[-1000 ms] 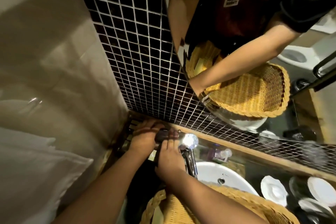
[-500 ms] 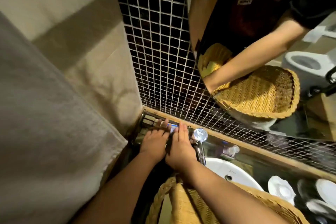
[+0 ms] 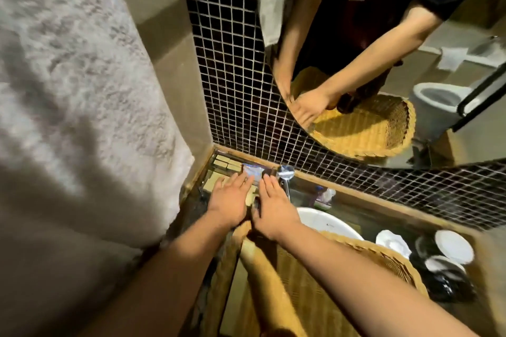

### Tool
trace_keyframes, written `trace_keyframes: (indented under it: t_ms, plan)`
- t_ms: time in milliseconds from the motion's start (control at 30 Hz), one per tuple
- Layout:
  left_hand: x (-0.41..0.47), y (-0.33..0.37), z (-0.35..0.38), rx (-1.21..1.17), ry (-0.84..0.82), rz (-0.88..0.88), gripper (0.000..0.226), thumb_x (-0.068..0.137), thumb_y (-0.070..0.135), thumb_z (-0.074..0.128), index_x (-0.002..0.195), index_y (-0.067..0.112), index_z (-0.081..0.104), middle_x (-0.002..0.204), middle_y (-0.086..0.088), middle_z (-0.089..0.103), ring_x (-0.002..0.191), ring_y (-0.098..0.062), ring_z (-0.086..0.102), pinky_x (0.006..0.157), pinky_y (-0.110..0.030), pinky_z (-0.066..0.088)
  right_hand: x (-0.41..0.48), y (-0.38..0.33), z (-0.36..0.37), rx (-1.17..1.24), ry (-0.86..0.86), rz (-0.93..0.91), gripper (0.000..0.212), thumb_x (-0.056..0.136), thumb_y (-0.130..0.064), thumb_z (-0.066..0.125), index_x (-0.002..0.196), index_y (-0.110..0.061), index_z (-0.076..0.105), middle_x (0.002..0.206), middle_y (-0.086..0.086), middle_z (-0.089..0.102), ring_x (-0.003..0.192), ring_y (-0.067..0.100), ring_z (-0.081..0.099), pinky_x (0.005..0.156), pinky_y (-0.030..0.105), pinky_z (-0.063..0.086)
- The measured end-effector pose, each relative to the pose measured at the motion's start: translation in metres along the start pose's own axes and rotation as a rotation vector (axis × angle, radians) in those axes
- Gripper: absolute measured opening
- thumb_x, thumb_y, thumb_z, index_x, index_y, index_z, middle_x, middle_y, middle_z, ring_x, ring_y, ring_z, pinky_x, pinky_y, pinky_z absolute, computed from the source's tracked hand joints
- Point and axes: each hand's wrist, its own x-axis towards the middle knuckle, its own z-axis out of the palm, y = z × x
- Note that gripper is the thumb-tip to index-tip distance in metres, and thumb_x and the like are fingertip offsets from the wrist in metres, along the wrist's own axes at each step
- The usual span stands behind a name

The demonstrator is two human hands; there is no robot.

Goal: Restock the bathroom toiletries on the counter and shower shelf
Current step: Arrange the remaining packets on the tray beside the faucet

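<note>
Several small beige toiletry boxes [image 3: 224,163] lie in a dark tray [image 3: 212,157] in the counter's back left corner. A shiny blue-white packet [image 3: 253,172] lies at the tray's right end. My left hand [image 3: 230,200] rests flat over the tray with fingers spread, fingertips just short of the packet. My right hand [image 3: 275,205] lies flat beside it, fingers together, pointing at the tap. Neither hand grips anything. A wicker basket [image 3: 369,257] sits below my arms, its contents hidden.
A chrome tap [image 3: 284,172] stands right of the tray above the white basin [image 3: 325,223]. White dishes [image 3: 453,245] and dark lids sit at the right. A grey towel [image 3: 82,117] hangs on the left wall. The round mirror [image 3: 383,63] reflects a person's arms and basket.
Both hands released a dark item they held together by the tap, flattened over the tray, then drew back slightly, uncovering the packet and boxes. The camera tilted, showing more towel.
</note>
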Motion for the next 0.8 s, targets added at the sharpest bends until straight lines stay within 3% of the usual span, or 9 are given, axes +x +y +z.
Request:
trace_keyframes:
  t_ms: [167,267,433,567,633,700,800]
  plan:
    - [-0.038,0.023,-0.001,0.042,0.038,0.038,0.054,0.099,0.034,0.038,0.152,0.027,0.031,0.164,0.003,0.018,0.148,-0.016,0.022,0.117,-0.043,0.018,-0.039,0.006,0.011,0.067,-0.046,-0.042,0.074,0.098,-0.034,0.039,0.157,-0.002,0.008,0.166,0.013,0.004,0.153,0.026,0.001,0.124,0.036,0.007]
    - [-0.060,0.035,0.011,0.019,0.087,0.061,0.050,0.100,0.034,0.037,0.150,0.029,0.034,0.161,0.002,0.026,0.146,-0.017,0.025,0.117,-0.042,0.020,-0.061,0.007,0.022,0.071,-0.030,-0.027,0.071,0.100,-0.034,0.039,0.158,-0.004,0.011,0.166,0.012,0.008,0.153,0.025,0.003,0.122,0.036,0.006]
    - [-0.094,0.056,0.033,0.035,0.075,0.157,0.059,0.098,0.036,0.042,0.154,0.027,0.027,0.164,-0.001,0.018,0.151,-0.020,0.011,0.121,-0.046,0.013,-0.096,0.027,0.040,0.001,-0.101,-0.090,0.072,0.100,-0.034,0.039,0.159,-0.009,0.007,0.167,0.009,0.004,0.153,0.023,0.002,0.121,0.034,0.006]
    - [-0.126,0.078,0.058,0.027,0.129,0.041,0.062,0.090,0.039,0.050,0.149,0.026,0.037,0.165,-0.002,0.011,0.151,-0.022,0.001,0.121,-0.049,0.004,-0.115,0.043,0.054,-0.041,-0.146,-0.148,0.071,0.099,-0.030,0.045,0.159,-0.012,0.012,0.167,0.008,0.004,0.153,0.024,0.002,0.116,0.032,-0.004]
    - [-0.137,0.094,0.072,0.038,0.048,-0.012,0.072,0.088,0.041,0.050,0.153,0.019,0.029,0.165,-0.005,0.012,0.151,-0.025,0.002,0.121,-0.050,0.002,-0.116,0.048,0.061,-0.029,-0.153,-0.141,0.071,0.098,-0.029,0.046,0.159,-0.011,0.013,0.167,0.009,0.004,0.153,0.025,0.003,0.119,0.033,-0.002]
    - [-0.143,0.107,0.084,0.009,-0.141,-0.073,0.081,0.090,0.039,0.050,0.157,0.010,0.014,0.165,-0.012,0.005,0.151,-0.032,0.006,0.122,-0.049,0.004,-0.117,0.053,0.068,-0.002,-0.153,-0.114,0.071,0.098,-0.029,0.046,0.159,-0.010,0.013,0.167,0.009,0.004,0.153,0.025,0.003,0.121,0.035,0.003]
    - [-0.143,0.109,0.093,-0.146,-0.400,-0.254,0.087,0.094,0.025,0.051,0.155,0.002,-0.006,0.162,-0.017,-0.018,0.150,-0.038,0.000,0.119,-0.053,0.020,-0.121,0.057,0.080,-0.015,-0.196,-0.120,0.074,0.098,-0.030,0.045,0.158,-0.008,0.009,0.167,0.010,0.003,0.153,0.026,0.003,0.124,0.039,0.005]
